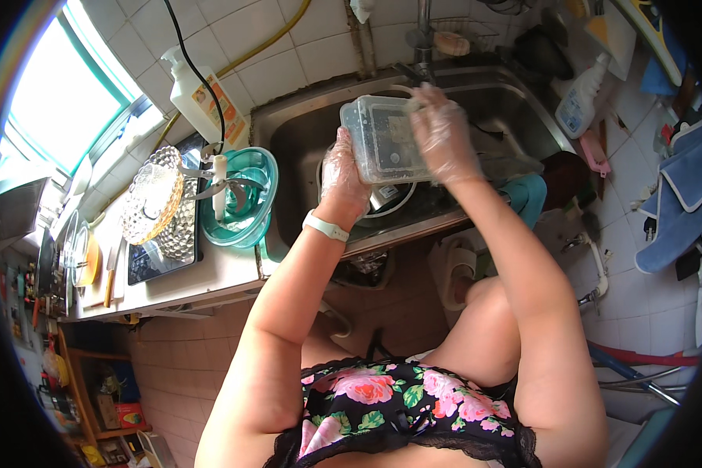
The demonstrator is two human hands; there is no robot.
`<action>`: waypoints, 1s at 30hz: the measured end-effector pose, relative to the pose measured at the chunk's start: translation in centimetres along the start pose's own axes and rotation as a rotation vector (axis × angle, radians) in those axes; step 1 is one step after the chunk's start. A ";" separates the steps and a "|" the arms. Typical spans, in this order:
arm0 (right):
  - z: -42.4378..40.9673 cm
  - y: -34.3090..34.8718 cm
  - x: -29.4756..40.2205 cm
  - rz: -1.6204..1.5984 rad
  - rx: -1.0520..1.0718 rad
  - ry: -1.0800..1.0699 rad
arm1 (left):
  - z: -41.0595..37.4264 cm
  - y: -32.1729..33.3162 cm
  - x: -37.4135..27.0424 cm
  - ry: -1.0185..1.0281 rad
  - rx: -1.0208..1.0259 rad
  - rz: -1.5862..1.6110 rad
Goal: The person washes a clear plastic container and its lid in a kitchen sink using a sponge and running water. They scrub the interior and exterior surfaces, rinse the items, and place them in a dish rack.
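A clear rectangular plastic container (386, 137), wet with drops or suds, is tilted over the steel sink (304, 111). My left hand (345, 172), in a thin clear plastic glove, grips its left side, thumb up. At its right edge is my right hand (443, 134), gloved the same way and slightly blurred; its fingers are bent near the upper right corner, and whether they hold something cannot be told. Beneath the container, a round vessel with a pale rim (395, 207) lies partly hidden in the sink. The faucet (422, 41) rises behind my right hand.
On the left counter stand teal plastic basins (240, 202), textured glass bowls (152, 202), a pump bottle (202, 96) and a knife (111, 275). A teal cloth (523, 196) hangs over the sink's front edge. A spray bottle (582, 99) is at the right.
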State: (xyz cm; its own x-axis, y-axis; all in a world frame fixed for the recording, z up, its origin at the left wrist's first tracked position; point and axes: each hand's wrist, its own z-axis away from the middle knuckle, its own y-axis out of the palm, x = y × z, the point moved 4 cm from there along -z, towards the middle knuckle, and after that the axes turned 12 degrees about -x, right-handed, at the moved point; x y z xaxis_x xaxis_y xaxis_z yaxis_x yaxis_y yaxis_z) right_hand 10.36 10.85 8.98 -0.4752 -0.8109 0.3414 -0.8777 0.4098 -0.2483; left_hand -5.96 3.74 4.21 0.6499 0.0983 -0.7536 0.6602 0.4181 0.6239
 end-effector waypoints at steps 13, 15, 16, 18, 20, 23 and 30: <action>-0.5 0.1 -3.6 0.039 0.015 0.312 | 0.0 -0.1 0.0 -0.116 0.000 0.196; 0.0 -0.7 -2.8 0.054 -0.004 0.268 | 0.0 0.0 0.1 -0.087 0.015 0.126; -0.2 -0.6 -1.0 0.041 -0.006 0.172 | 0.1 0.2 0.2 -0.072 0.022 0.085; -0.3 0.2 3.5 -0.032 -0.055 -0.013 | 1.0 0.4 0.1 -0.017 0.015 0.009; -0.7 0.4 6.9 -0.132 -0.074 -0.110 | 0.6 0.1 0.5 -0.024 0.119 0.057; -1.7 0.0 6.5 -0.158 -0.092 -0.077 | 0.7 -0.7 0.2 -0.060 0.132 0.065; -2.0 -2.4 0.2 -0.089 -0.181 0.168 | 0.4 -0.5 0.4 0.029 0.109 -0.056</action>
State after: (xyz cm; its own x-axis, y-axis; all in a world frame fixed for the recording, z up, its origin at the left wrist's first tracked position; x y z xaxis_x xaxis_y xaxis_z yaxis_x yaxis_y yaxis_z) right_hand 12.26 10.55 11.45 -0.3860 -0.7726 0.5040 -0.9060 0.4205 -0.0494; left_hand -5.90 3.21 3.67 0.6006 0.1046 -0.7927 0.7332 0.3236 0.5981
